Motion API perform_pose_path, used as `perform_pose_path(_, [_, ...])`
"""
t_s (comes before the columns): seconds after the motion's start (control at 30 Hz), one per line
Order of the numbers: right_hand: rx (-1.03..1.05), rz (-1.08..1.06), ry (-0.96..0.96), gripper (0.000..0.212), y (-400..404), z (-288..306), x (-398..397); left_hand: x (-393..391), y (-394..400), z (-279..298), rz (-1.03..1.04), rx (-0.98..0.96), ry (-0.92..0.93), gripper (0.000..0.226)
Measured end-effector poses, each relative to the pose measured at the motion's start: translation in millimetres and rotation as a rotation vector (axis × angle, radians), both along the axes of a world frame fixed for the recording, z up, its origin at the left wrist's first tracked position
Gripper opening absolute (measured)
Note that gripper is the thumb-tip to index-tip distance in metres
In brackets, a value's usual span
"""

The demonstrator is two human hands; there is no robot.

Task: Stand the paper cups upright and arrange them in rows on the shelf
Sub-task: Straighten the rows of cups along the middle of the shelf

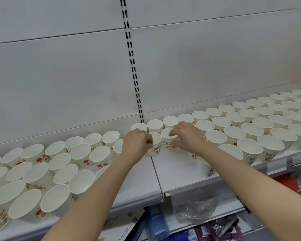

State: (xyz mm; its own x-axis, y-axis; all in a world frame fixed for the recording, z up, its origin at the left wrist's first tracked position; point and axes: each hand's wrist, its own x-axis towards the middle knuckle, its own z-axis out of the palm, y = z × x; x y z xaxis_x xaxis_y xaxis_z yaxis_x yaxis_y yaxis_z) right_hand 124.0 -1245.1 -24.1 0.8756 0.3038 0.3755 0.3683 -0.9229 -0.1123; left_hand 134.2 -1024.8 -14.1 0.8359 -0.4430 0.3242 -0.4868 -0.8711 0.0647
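Note:
Many white paper cups with red and green print stand upright in rows along the white shelf. My left hand pinches the rim of one upright cup near the shelf's middle seam. Just to its right, my right hand grips the rim of a neighbouring upright cup with thumb outside and fingers over the edge. Both cups stand in the second row, in front of the back-row cups. Another cup stands alone under my right forearm.
Rows of cups fill the shelf's left side and right side. The white back panel carries a slotted upright. Below the shelf edge lie a crumpled clear plastic bag, blue packaging and other goods.

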Motion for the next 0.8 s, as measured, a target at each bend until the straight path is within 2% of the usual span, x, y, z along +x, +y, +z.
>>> perform_pose_path(0.17, [-0.020, -0.035, -0.006, 0.005, 8.5, -2.7, 4.2, 3.2, -3.2, -4.0, 0.011, -0.022, -0.020, 0.009])
perform_pose_path(0.37, [0.000, -0.035, -0.031, 0.013, 3.4, -1.5, 2.5, 6.8, -6.7, -8.0, 0.007, 0.006, -0.034, 0.012])
perform_pose_path(0.5, [-0.009, -0.032, -0.018, 0.007, 2.5, -1.5, 4.5, 9.7, -13.5, -7.9, 0.028, 0.002, -0.035, 0.011])
perform_pose_path(0.6, [-0.019, -0.020, -0.033, 0.007, 1.4, 0.9, 4.8, 5.4, -10.6, -7.5, 0.053, -0.046, -0.027, 0.018])
perform_pose_path(0.8, [0.030, 0.082, -0.178, 0.014, 10.9, -1.2, -3.0, -28.7, 22.2, -10.4, 0.172, -0.098, -0.077, 0.019])
